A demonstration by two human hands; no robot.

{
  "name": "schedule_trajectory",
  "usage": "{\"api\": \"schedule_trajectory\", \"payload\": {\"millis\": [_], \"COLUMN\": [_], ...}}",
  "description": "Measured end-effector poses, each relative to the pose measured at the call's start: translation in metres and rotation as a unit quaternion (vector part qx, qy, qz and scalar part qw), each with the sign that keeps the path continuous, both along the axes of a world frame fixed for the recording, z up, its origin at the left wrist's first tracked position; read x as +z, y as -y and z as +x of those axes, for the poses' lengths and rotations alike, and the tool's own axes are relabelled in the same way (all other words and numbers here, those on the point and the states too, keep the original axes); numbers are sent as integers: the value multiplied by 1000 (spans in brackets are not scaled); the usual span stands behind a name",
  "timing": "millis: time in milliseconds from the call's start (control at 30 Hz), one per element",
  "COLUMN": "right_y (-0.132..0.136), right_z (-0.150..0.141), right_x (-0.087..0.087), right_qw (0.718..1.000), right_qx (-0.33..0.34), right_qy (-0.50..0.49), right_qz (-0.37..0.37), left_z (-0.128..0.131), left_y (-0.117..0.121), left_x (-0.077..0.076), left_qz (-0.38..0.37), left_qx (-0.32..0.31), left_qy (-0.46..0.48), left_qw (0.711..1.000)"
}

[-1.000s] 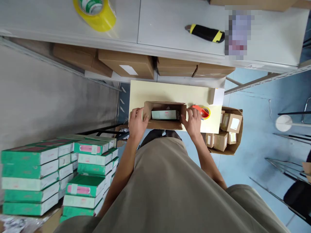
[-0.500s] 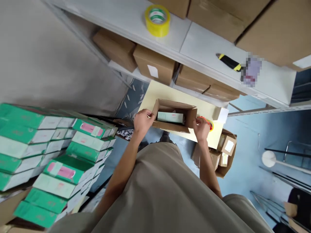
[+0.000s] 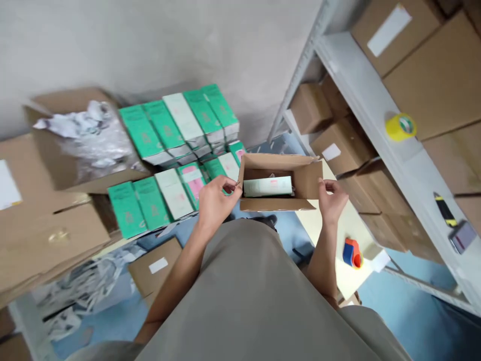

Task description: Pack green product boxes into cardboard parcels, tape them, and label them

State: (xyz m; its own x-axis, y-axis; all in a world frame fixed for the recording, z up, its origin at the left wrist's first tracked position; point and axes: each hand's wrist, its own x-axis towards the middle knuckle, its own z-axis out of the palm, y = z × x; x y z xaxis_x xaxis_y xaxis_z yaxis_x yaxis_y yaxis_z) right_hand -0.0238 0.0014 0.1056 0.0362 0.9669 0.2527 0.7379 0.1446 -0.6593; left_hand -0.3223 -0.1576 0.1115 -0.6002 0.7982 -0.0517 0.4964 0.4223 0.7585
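While the left hand pinches one end of the open carton between thumb and fingers, the right hand grips the opposite end the same way. Between the hands, inside the carton, lies a pale box. Green boxes stand stacked to the left of the left hand. Just right of the right hand, nearer the body, a dispenser rests on the table.
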Motion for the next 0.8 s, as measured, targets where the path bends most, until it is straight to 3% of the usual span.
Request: {"api": "schedule_trajectory", "payload": {"millis": [167, 333, 500, 600, 700, 800], "right_y": [-12, -20, -37, -43, -43, -39], "right_z": [-110, -177, -198, -201, -202, -205], "right_x": [3, 5, 5, 4, 4, 7], "right_qw": [994, 986, 986, 988, 988, 988], "right_qx": [109, 163, 155, 143, 139, 137], "right_qy": [2, 39, 62, 61, 64, 66], "right_qz": [1, 10, 7, 1, 0, -2], "left_z": [-64, -93, -106, -128, -177, -247], "left_y": [50, 68, 71, 74, 78, 78], "left_x": [-12, -29, -42, -47, -52, -57], "left_qz": [13, 29, 39, 60, 81, 57], "left_qx": [83, 137, 125, 115, 167, 245], "left_qy": [23, 74, 141, 183, 146, 45], "left_qw": [996, 987, 981, 975, 972, 967]}}
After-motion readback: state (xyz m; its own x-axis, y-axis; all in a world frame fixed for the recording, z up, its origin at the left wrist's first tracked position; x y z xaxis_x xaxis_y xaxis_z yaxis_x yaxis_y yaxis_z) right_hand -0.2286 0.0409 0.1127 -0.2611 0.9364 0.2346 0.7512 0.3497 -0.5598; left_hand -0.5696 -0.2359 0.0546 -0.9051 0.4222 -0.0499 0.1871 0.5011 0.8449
